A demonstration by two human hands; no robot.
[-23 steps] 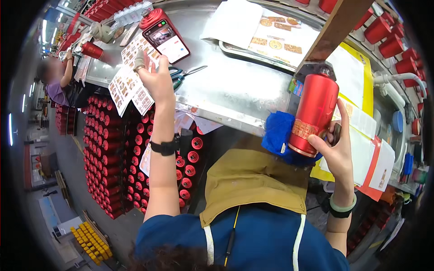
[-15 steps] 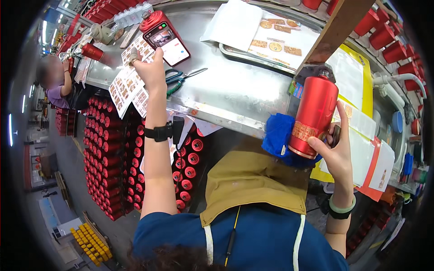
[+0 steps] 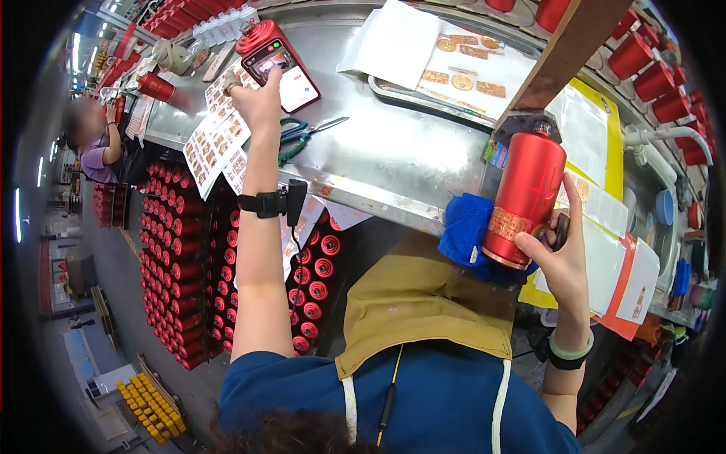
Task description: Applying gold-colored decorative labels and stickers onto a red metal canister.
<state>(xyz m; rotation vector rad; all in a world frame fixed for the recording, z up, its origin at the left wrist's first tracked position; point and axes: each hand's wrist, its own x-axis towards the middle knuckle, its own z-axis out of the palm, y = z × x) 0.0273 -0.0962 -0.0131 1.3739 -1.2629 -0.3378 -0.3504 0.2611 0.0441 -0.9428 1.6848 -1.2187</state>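
My right hand (image 3: 566, 265) grips a red bottle (image 3: 531, 178) with a patterned gold band near its bottom end. A small dark object (image 3: 561, 231), its kind unclear, sits in the same fingers. Beneath the bottle lies a blue cloth (image 3: 463, 227) at the worktable's front edge. My left hand (image 3: 259, 106) has its thumb over the screen of a phone (image 3: 296, 89), which leans against another red bottle (image 3: 261, 34). A covered fingertip of that hand is above printed sticker sheets (image 3: 206, 155). Green-handled scissors (image 3: 293, 142) lie beside my left wrist.
A tray (image 3: 393, 92) of gold stickers and white paper stands at the back of the metal table (image 3: 378, 163). A brown post (image 3: 560, 57) rises near the held bottle. Racks of red bottles (image 3: 170, 257) fill the lower left. Another person (image 3: 98, 144) works at far left.
My left thumb has moved up and right onto the phone screen. The right hand and its bottle stay nearly still. At far left, the other person's arm has moved up slightly.
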